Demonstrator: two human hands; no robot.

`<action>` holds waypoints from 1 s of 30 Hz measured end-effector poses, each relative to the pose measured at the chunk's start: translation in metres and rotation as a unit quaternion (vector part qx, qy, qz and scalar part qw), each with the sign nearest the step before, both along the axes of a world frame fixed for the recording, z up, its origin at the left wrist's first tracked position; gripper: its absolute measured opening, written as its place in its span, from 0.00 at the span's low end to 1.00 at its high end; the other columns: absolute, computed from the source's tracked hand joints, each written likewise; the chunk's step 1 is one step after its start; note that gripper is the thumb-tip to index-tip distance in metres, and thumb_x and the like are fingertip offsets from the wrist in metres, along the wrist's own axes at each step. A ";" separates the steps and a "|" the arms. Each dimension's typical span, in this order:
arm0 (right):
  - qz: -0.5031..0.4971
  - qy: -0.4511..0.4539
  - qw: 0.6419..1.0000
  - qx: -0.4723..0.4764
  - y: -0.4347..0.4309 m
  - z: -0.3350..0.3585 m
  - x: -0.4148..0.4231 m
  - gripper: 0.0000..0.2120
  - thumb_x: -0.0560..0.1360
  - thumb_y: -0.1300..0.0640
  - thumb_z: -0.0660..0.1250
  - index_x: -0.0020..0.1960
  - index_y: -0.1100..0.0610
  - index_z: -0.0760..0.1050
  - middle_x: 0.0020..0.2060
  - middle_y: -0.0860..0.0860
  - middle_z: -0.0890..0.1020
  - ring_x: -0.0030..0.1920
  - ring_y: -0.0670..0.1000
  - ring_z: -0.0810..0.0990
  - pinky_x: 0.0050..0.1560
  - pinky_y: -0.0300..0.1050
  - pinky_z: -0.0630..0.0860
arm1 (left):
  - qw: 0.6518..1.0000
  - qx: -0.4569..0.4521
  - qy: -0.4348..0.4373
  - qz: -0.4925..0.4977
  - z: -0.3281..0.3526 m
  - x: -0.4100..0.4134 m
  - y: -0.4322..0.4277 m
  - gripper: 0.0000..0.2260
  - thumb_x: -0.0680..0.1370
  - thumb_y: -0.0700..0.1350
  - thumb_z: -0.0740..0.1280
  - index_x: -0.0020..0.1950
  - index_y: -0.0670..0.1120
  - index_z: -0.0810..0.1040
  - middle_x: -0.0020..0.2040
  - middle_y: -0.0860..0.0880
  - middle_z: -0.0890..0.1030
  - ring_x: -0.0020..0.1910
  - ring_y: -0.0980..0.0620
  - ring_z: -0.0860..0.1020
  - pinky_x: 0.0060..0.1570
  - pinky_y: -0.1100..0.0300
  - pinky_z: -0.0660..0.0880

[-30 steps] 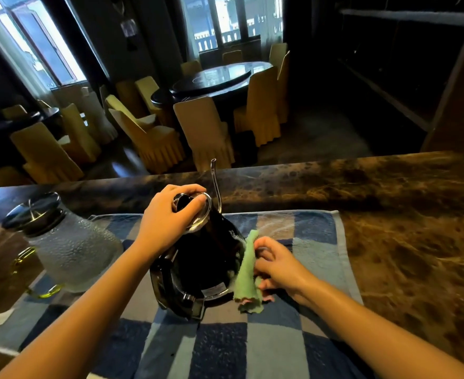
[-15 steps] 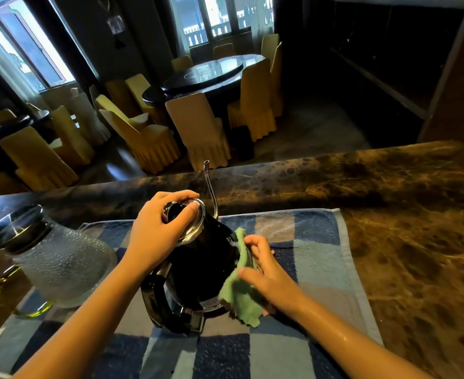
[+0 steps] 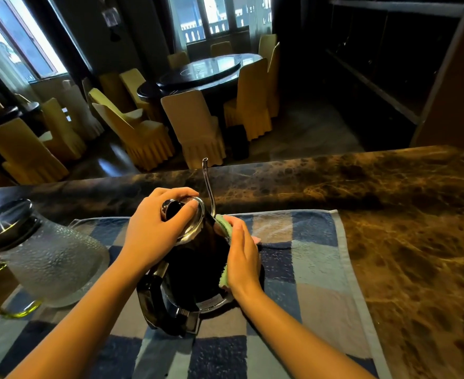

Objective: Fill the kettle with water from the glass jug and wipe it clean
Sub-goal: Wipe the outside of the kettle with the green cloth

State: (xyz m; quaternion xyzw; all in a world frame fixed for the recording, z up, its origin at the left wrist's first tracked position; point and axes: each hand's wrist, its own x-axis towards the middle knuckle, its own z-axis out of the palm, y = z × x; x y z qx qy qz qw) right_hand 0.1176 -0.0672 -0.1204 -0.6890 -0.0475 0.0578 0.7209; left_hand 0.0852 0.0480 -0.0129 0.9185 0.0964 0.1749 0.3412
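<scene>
Kettle (image 3: 198,272) sits on the checked towel (image 3: 307,272) with its lid (image 3: 195,224) on, so filling looks done and wiping seems under way. Left hand (image 3: 157,228) grips the lid; right hand (image 3: 243,258) presses the green cloth (image 3: 223,223) flat against its right side. Jug (image 3: 53,263) crowds the left; the counter (image 3: 403,228) lies open to the right.

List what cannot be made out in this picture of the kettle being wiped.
1. Water level in the kettle: head view, the black wall and the lid, under the left hand, hide it.
2. Most of the green cloth: head view, the right hand covers it.
3. The jug's left side: head view, cut off by the left edge.
</scene>
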 end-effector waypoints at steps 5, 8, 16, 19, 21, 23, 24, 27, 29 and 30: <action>0.010 -0.121 0.993 0.006 0.005 0.002 -0.025 0.23 0.78 0.40 0.45 0.71 0.39 0.64 0.70 0.37 0.69 0.72 0.41 0.64 0.71 0.50 0.65 | 1.000 0.000 0.002 -0.003 0.000 0.001 0.000 0.16 0.68 0.65 0.58 0.52 0.65 0.75 0.56 0.55 0.77 0.57 0.53 0.75 0.59 0.46 0.73; 0.007 -0.134 0.990 -0.035 0.006 -0.013 -0.056 0.25 0.78 0.36 0.40 0.74 0.37 0.48 0.75 0.33 0.51 0.76 0.39 0.47 0.77 0.52 0.50 | 1.000 0.003 -0.002 -0.001 0.000 0.001 0.000 0.15 0.68 0.65 0.57 0.51 0.66 0.75 0.56 0.55 0.76 0.57 0.53 0.74 0.59 0.45 0.73; 0.049 -0.128 0.989 -0.063 0.004 0.007 -0.023 0.26 0.77 0.38 0.41 0.73 0.38 0.59 0.74 0.40 0.63 0.74 0.40 0.59 0.75 0.49 0.57 | 1.000 -0.002 -0.008 0.000 0.000 0.001 -0.001 0.12 0.69 0.64 0.59 0.49 0.68 0.75 0.56 0.55 0.77 0.58 0.53 0.74 0.61 0.44 0.72; 0.081 0.022 0.993 -0.083 0.007 0.009 0.029 0.36 0.67 0.24 0.40 0.58 0.37 0.77 0.57 0.49 0.82 0.60 0.53 0.78 0.63 0.57 0.72 | 1.000 0.001 -0.009 0.006 0.001 0.000 -0.004 0.11 0.72 0.60 0.60 0.51 0.65 0.77 0.56 0.55 0.77 0.57 0.54 0.75 0.61 0.47 0.71; 0.094 0.061 0.992 -0.052 0.008 0.000 0.039 0.29 0.66 0.26 0.43 0.49 0.32 0.79 0.53 0.50 0.84 0.57 0.54 0.79 0.62 0.58 0.73 | 1.000 0.004 -0.011 0.011 0.002 0.000 -0.004 0.11 0.72 0.59 0.60 0.52 0.63 0.77 0.56 0.54 0.77 0.56 0.54 0.75 0.60 0.50 0.71; 0.043 0.027 0.998 -0.030 0.006 -0.007 0.020 0.24 0.72 0.33 0.45 0.52 0.33 0.78 0.57 0.46 0.82 0.61 0.48 0.76 0.68 0.53 0.69 | 1.000 0.003 -0.012 0.010 0.002 0.000 -0.004 0.12 0.72 0.58 0.60 0.52 0.62 0.77 0.56 0.54 0.77 0.56 0.55 0.75 0.58 0.53 0.71; 0.012 -0.008 1.000 -0.022 0.004 -0.010 0.002 0.23 0.74 0.37 0.45 0.58 0.34 0.75 0.62 0.43 0.78 0.66 0.42 0.72 0.71 0.46 0.65 | 1.000 0.005 -0.012 0.009 0.002 0.000 -0.003 0.11 0.72 0.58 0.60 0.53 0.62 0.77 0.56 0.54 0.77 0.56 0.55 0.74 0.57 0.55 0.70; -0.022 -0.146 0.989 -0.031 0.004 -0.003 -0.047 0.22 0.78 0.42 0.44 0.72 0.39 0.59 0.72 0.38 0.66 0.72 0.34 0.58 0.75 0.43 0.57 | 1.000 0.021 -0.011 0.009 0.000 0.000 -0.003 0.09 0.74 0.57 0.61 0.53 0.62 0.77 0.56 0.53 0.77 0.56 0.55 0.73 0.53 0.59 0.67; 0.004 -0.175 0.983 -0.048 0.007 0.016 -0.037 0.23 0.80 0.44 0.44 0.73 0.41 0.59 0.71 0.38 0.67 0.70 0.34 0.61 0.73 0.45 0.60 | 1.000 0.019 -0.010 0.010 0.000 0.001 -0.003 0.09 0.73 0.58 0.60 0.50 0.65 0.76 0.55 0.54 0.77 0.56 0.55 0.74 0.53 0.59 0.67; 0.026 -0.170 0.983 -0.061 0.009 0.026 -0.024 0.22 0.80 0.43 0.44 0.73 0.40 0.62 0.68 0.37 0.70 0.67 0.34 0.65 0.71 0.44 0.63 | 1.000 0.016 -0.011 0.010 0.001 0.002 -0.003 0.08 0.72 0.58 0.59 0.48 0.67 0.74 0.55 0.54 0.77 0.56 0.54 0.74 0.54 0.58 0.68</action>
